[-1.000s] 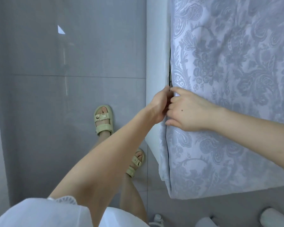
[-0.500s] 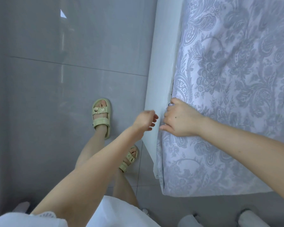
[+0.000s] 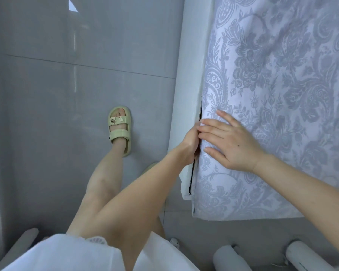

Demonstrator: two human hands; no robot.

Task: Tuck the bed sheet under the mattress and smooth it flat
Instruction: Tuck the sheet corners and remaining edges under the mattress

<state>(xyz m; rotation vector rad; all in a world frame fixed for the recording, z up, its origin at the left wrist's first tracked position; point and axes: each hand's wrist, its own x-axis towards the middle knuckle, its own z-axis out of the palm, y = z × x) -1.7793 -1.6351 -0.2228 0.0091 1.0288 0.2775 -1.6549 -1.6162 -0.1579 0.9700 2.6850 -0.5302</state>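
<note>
Two hands are met at the bed's edge. The bed sheet [image 3: 272, 79], patterned grey-blue, is spread over the mattress. The right hand [image 3: 231, 141] is laid flat on it, grip spread. The left hand [image 3: 190, 145] is pushed into the gap beside the white bed frame [image 3: 192, 71]; its grip cannot be told.
</note>
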